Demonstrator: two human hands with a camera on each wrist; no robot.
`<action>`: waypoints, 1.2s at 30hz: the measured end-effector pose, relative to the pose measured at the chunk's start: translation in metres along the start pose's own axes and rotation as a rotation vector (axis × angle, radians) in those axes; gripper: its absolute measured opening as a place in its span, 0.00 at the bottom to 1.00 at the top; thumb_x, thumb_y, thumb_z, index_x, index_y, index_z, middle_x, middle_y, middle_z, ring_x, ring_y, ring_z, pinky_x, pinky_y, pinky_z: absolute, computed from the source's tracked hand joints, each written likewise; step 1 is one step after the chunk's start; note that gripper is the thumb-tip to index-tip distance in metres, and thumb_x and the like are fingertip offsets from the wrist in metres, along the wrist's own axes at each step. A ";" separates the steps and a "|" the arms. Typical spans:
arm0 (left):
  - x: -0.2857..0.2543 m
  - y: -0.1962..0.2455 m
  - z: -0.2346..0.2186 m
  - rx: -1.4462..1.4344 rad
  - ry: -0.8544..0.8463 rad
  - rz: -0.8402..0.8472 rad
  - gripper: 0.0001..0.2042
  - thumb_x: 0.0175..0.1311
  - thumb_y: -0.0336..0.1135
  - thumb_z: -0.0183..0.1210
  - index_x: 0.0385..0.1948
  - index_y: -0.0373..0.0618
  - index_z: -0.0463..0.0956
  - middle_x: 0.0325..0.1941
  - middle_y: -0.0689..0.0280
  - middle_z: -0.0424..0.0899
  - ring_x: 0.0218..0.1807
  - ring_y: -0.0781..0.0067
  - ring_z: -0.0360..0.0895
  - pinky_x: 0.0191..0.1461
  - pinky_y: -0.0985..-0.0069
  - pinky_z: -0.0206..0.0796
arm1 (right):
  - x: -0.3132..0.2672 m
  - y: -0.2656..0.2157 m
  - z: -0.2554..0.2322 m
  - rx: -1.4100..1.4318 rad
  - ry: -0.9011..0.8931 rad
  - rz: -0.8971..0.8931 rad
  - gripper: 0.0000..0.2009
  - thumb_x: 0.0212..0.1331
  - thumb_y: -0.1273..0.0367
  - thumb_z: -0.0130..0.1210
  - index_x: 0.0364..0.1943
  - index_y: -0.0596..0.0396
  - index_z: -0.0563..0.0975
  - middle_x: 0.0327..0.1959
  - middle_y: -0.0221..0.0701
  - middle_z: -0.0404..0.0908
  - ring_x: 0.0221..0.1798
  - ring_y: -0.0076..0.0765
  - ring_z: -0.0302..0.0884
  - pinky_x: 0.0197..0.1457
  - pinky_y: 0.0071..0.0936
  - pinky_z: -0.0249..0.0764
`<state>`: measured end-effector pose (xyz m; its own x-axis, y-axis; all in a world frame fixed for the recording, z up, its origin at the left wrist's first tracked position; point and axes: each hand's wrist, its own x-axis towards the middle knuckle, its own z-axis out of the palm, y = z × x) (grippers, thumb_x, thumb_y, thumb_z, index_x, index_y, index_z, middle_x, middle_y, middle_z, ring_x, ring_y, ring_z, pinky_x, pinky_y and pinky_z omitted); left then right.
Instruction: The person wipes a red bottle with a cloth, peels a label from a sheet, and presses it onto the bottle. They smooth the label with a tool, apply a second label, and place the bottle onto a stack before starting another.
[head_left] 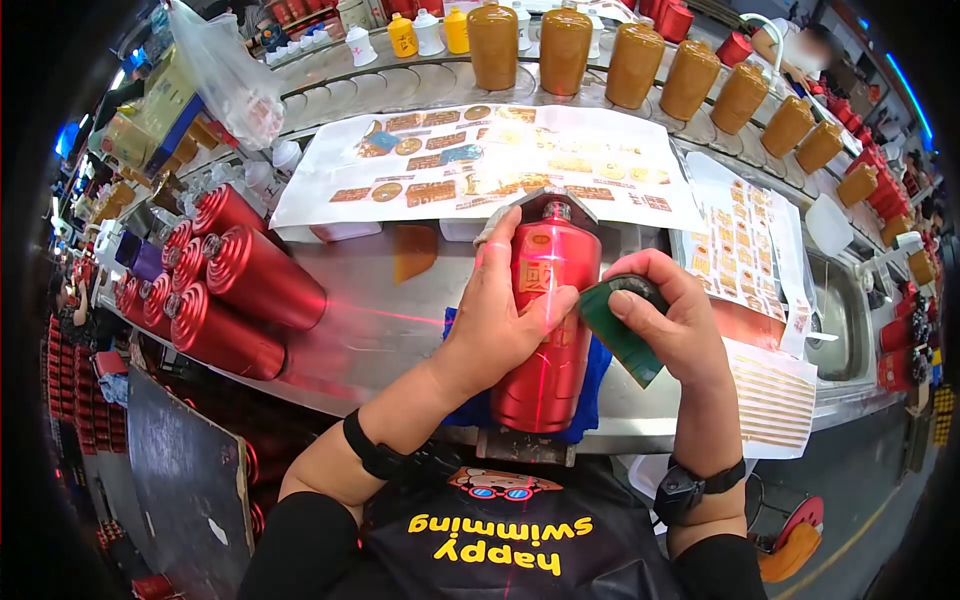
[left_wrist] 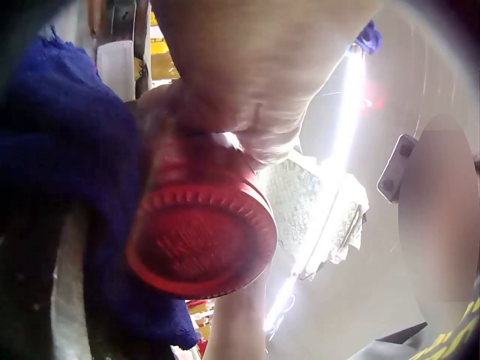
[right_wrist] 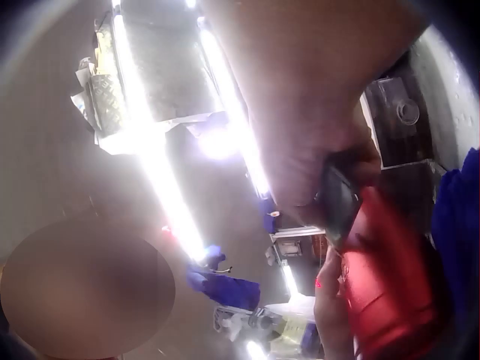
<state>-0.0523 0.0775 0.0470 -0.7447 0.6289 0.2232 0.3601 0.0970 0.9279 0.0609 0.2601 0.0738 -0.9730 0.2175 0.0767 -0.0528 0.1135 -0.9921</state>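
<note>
A glossy red bottle (head_left: 545,385) with gold characters on its front lies on a blue cloth (head_left: 597,372), neck pointing away from me. My left hand (head_left: 490,320) grips it from the left side, the thumb laid across its front beside the characters. Its ribbed round base (left_wrist: 201,244) faces the left wrist camera. Between thumb and fingers, my right hand (head_left: 685,325) pinches a dark green flat scraper (head_left: 622,340), which is at the bottle's right side. A dark bracket (head_left: 583,207) stands behind the bottle's neck.
Several red bottles (head_left: 265,280) lie stacked at the left. White sheets of gold decals (head_left: 310,190) cover the bench behind, with another decal sheet (head_left: 735,230) at the right. Brown bottles (head_left: 565,50) line the curved conveyor (head_left: 440,85). A sink (head_left: 840,310) is far right.
</note>
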 end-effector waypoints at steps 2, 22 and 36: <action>0.000 0.000 0.001 0.022 0.006 0.018 0.44 0.58 0.40 0.67 0.69 0.26 0.47 0.68 0.36 0.60 0.70 0.44 0.61 0.73 0.61 0.54 | -0.002 -0.001 0.000 0.055 0.007 0.031 0.11 0.61 0.69 0.61 0.45 0.56 0.77 0.36 0.25 0.80 0.39 0.17 0.75 0.43 0.19 0.74; -0.009 -0.005 -0.010 -0.046 -0.140 -0.006 0.52 0.55 0.45 0.67 0.72 0.30 0.37 0.72 0.36 0.52 0.75 0.42 0.53 0.76 0.60 0.46 | -0.018 0.011 0.000 -0.018 0.140 -0.006 0.10 0.65 0.69 0.59 0.47 0.57 0.75 0.36 0.26 0.79 0.37 0.16 0.74 0.40 0.18 0.74; -0.015 -0.022 -0.010 -0.430 -0.218 -0.003 0.51 0.65 0.51 0.63 0.74 0.34 0.32 0.74 0.49 0.51 0.74 0.62 0.55 0.74 0.68 0.49 | -0.019 0.008 0.005 -0.013 0.183 -0.033 0.11 0.67 0.68 0.58 0.47 0.58 0.75 0.35 0.26 0.79 0.36 0.16 0.75 0.38 0.17 0.74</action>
<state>-0.0548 0.0585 0.0262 -0.5941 0.7804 0.1952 0.0592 -0.1996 0.9781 0.0775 0.2521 0.0639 -0.9136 0.3862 0.1269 -0.0797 0.1360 -0.9875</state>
